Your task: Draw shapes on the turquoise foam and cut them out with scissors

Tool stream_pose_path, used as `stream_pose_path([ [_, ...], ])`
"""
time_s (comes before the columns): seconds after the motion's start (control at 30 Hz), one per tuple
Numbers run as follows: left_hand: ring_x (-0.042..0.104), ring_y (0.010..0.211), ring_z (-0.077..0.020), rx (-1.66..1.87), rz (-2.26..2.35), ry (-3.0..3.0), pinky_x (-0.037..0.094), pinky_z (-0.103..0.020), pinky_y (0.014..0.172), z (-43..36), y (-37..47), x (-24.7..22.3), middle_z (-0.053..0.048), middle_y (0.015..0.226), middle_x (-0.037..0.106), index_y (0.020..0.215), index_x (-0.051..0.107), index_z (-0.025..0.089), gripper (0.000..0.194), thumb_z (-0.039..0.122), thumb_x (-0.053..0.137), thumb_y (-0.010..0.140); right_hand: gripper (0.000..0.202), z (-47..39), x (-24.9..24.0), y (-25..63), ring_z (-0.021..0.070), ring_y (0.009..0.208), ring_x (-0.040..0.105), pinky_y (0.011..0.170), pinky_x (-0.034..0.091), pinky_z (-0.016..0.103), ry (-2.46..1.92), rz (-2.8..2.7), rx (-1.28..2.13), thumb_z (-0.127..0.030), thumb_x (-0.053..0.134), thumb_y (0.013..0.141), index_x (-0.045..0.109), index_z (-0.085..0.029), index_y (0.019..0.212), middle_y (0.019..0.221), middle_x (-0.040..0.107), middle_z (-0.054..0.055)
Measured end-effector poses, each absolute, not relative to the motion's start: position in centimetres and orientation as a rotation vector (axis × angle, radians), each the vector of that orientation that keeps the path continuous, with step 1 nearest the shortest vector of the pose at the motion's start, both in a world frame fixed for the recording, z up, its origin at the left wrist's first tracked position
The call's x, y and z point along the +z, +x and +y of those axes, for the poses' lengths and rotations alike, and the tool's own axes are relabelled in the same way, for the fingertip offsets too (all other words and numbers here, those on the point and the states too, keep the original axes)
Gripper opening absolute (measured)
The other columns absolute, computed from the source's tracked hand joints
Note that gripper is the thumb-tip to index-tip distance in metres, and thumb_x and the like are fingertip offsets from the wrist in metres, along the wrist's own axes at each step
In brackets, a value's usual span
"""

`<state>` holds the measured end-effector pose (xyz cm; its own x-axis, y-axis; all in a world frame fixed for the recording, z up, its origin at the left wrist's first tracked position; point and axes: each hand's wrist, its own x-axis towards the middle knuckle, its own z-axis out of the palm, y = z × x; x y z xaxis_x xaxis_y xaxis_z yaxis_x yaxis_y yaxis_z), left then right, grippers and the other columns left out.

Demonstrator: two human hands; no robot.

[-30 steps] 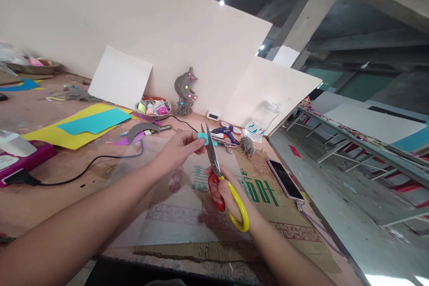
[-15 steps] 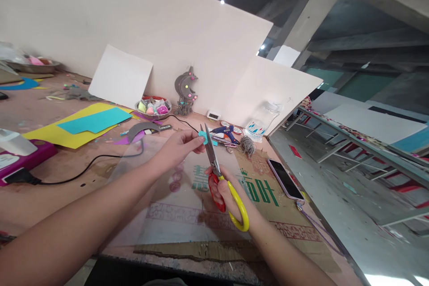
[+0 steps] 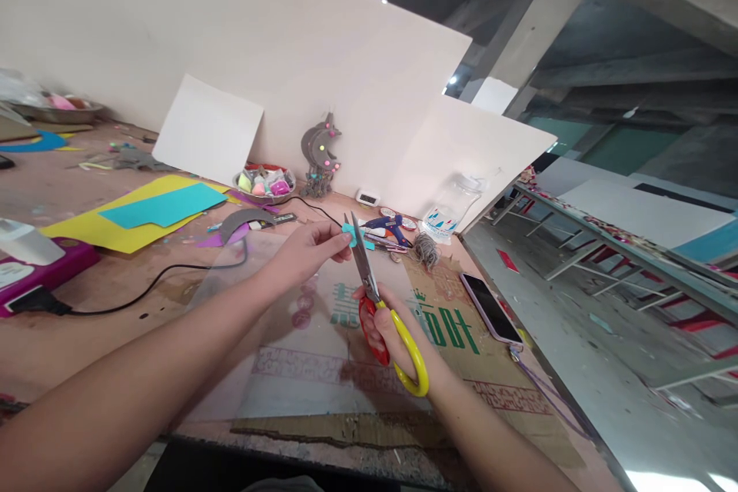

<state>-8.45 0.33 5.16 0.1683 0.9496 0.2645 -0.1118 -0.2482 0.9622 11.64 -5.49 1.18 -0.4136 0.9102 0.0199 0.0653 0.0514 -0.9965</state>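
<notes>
Between the thumb and fingers of my left hand (image 3: 319,247) is a small piece of turquoise paper (image 3: 350,231). My right hand (image 3: 392,319) is closed around the scissors (image 3: 367,269), which have one red and one yellow handle loop. The scissor blades point up and away from me, slightly parted, and lie against the right side of the paper piece. Whether the paper sits between the blades is hard to make out. Below both hands lies a cardboard sheet (image 3: 450,369) with green and red print, partly under a clear plastic sheet (image 3: 277,384).
Behind my hands are a blue glue gun (image 3: 389,226), grey yarn (image 3: 426,250) and a clear jug (image 3: 453,207). A phone (image 3: 490,307) lies to the right. Turquoise sheet (image 3: 164,206), yellow sheet (image 3: 124,234), power strip (image 3: 58,277) with black cord, and clay bowl (image 3: 264,197) stand left.
Hardly anything differs. The turquoise piece has turned slightly at the blades, while both hands stay in nearly the same place.
</notes>
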Motion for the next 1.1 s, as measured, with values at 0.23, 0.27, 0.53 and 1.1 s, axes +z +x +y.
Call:
stream_pose_path([
  [0.23, 0.064, 0.067, -0.0162, 1.303, 0.883, 1.438, 0.053, -0.031, 0.070, 0.6, -8.7, 4.9, -0.004, 0.067, 0.069, 0.067, 0.061, 0.018, 0.039, 0.056, 0.069, 0.073, 0.059, -5.4, 1.3, 11.6, 0.0072, 0.048, 0.023, 0.041, 0.021, 0.022, -1.003, -1.642, 1.431, -0.073, 0.055, 0.079, 0.051, -0.020, 0.105, 0.065, 0.034, -0.008],
  [0.27, 0.064, 0.067, -0.0161, 1.301, 0.884, 1.443, 0.053, -0.031, 0.070, 0.7, -8.7, 4.9, -0.003, 0.067, 0.069, 0.067, 0.061, 0.018, 0.039, 0.056, 0.069, 0.074, 0.059, -5.4, 1.3, 11.6, 0.0073, 0.048, 0.023, 0.041, 0.021, 0.022, -0.998, -1.646, 1.431, -0.072, 0.055, 0.080, 0.051, -0.020, 0.105, 0.065, 0.034, -0.008],
  [0.53, 0.064, 0.067, -0.0166, 1.285, 0.896, 1.468, 0.052, -0.032, 0.071, 0.9, -8.9, 4.8, -0.004, 0.068, 0.070, 0.067, 0.061, 0.018, 0.038, 0.054, 0.068, 0.075, 0.065, -5.3, 1.2, 11.6, 0.0069, 0.048, 0.025, 0.041, 0.023, 0.021, -1.040, -1.644, 1.431, -0.075, 0.055, 0.077, 0.051, -0.018, 0.107, 0.066, 0.035, -0.007],
  [1.1, 0.062, 0.066, -0.0151, 1.243, 0.884, 1.490, 0.051, -0.031, 0.070, 1.3, -9.2, 4.6, -0.003, 0.067, 0.069, 0.067, 0.061, 0.017, 0.040, 0.055, 0.067, 0.075, 0.062, -5.4, 1.5, 11.6, 0.0072, 0.048, 0.025, 0.042, 0.023, 0.021, -1.041, -1.647, 1.434, -0.074, 0.056, 0.078, 0.051, -0.018, 0.105, 0.064, 0.035, -0.008],
])
